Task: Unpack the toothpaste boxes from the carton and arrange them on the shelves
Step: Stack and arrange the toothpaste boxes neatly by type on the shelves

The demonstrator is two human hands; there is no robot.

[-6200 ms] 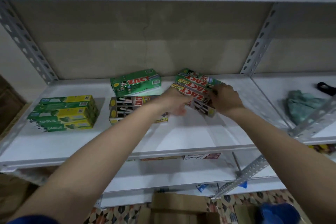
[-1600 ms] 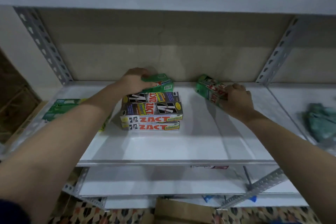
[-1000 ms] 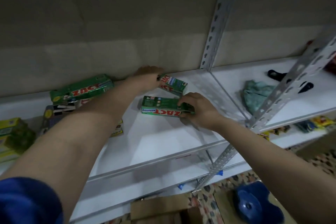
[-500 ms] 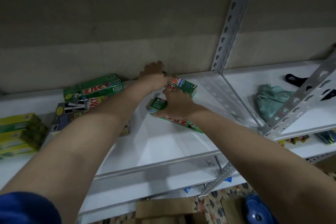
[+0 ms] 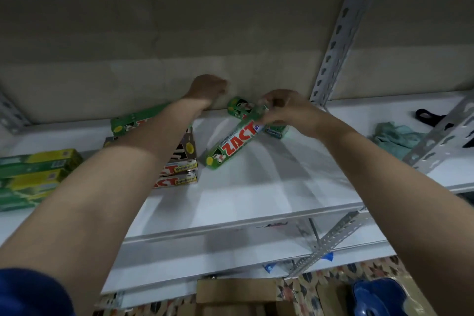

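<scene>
Your left forearm (image 5: 154,136) covers most of the stacked toothpaste boxes (image 5: 179,174), leaving their lettering only partly readable. Your right hand (image 5: 284,110) is motion-blurred, and its fingers hide the far end of the green box (image 5: 233,146). The carton (image 5: 230,297) is cut off by the bottom edge. Your left hand (image 5: 207,87) shows its back only; its fingers' lie cannot be told.

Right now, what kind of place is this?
Probably a shop stockroom or small store being stocked. White metal shelving on slotted angle posts, stacked green and yellow toothpaste boxes, and a brown cardboard carton on the patterned floor. The right hand holds a green Zact box.
</scene>
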